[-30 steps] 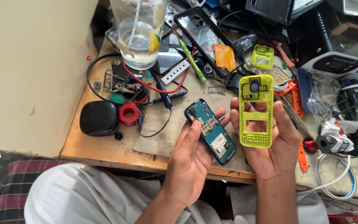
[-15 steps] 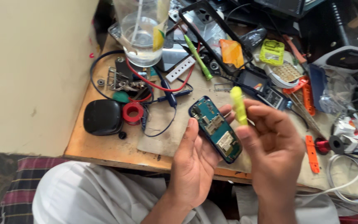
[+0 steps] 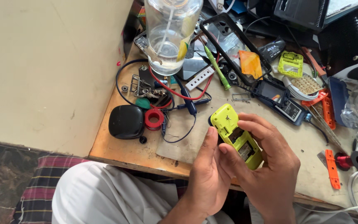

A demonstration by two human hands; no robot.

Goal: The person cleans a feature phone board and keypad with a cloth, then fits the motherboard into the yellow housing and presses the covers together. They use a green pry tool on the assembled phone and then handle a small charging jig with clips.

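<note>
Right now I see both hands closed around a small yellow-green phone body (image 3: 237, 135) above the near edge of the wooden bench (image 3: 117, 145). My left hand (image 3: 206, 178) cups it from below with the thumb pressed up along its left side; my right hand (image 3: 266, 166) wraps over it, fingers curled across the top and thumb on the open back, where a dark recess with a pale rectangular sticker shows.

Behind it lies a dark phone (image 3: 280, 99) with a white label patch on its battery. Farther back sit a yellow-green keypad frame (image 3: 291, 64), an orange square of film (image 3: 250, 64) and a black rectangular frame (image 3: 228, 45). A clear glass jar (image 3: 168, 37) with a yellow label strip stands at the back left, a green screwdriver (image 3: 217, 68) beside it. Left of the hands rest a black rounded case (image 3: 126, 121) and a red roll of tape (image 3: 154, 119), with red and black wires tangled just beyond. An orange plastic tool (image 3: 331, 168) lies to the right.
</note>
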